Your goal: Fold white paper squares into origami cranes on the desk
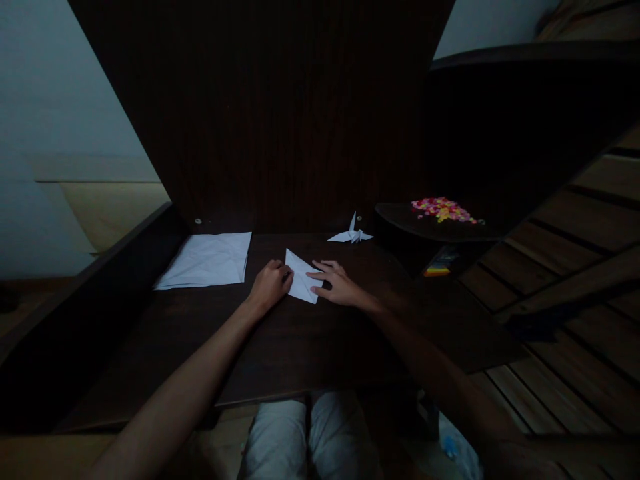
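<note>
White sheets (206, 260) are lying stacked, apparently unworked; left hand (271, 283) is pinching the left edge of folded paper (302, 285) on the bench (305, 353), seemingly part-shaped, folds remaining; right hand (339, 283), fingers apart, is resting on it; behind, a paper bird (354, 236) is looking finished.

The head view looks forward and down over a desk (310, 350).

On the desk (310, 350), paper stack (207, 261) left of folded sheet (301, 281), crane (354, 236) behind right
</note>
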The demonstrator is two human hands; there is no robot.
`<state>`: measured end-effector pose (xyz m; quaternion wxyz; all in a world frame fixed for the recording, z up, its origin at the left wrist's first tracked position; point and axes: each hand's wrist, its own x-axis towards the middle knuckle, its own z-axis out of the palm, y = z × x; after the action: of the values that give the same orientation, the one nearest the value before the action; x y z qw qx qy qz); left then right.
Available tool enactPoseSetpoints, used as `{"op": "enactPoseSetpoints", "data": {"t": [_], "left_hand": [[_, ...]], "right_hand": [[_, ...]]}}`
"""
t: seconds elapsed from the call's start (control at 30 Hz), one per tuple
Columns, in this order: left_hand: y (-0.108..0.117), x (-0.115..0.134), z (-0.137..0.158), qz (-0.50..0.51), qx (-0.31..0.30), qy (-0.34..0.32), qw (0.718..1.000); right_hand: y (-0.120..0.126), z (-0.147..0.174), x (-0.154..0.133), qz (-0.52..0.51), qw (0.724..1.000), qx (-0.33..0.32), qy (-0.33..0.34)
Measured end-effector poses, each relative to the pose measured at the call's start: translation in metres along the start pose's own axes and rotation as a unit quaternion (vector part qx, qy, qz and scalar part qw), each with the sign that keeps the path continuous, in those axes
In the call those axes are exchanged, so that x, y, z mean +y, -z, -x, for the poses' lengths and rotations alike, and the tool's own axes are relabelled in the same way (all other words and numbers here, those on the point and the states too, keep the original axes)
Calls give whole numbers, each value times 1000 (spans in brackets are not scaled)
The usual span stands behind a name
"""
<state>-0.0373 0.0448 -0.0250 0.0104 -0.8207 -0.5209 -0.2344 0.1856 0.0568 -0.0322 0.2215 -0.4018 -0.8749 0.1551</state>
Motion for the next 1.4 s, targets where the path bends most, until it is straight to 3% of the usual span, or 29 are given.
{"op": "enactPoseSetpoints", "data": {"t": [0.1,0.3,0.53,0.73,0.83,1.03,1.13,1.27,1.4], "left_hand": [[-2,2,1,38,-9,-22,999],[-1,6,3,38,-11,-33,999],[-2,8,6,109,-44,-47,992],[2,13,6,161,-67,-63,983],[5,18,4,200,-69,-36,977],[0,19,2,223,-31,38,974],[-5,16,2,235,-4,68,970],[-5,11,2,248,22,95,964],[-1,10,0,293,61,120,947]], "right_hand": [[-3,-1,0,-7,1000,2,-4],[-5,-6,4,-102,991,81,-16],[-9,-9,7,-301,945,121,-42],[-11,-10,4,-375,918,119,-48],[-9,-8,-1,-364,925,108,-26],[-3,-4,-8,-255,963,84,31],[-1,-4,-8,-204,972,109,48],[-5,-8,0,-209,962,176,-10],[-15,-13,11,-311,920,207,-117]]}}
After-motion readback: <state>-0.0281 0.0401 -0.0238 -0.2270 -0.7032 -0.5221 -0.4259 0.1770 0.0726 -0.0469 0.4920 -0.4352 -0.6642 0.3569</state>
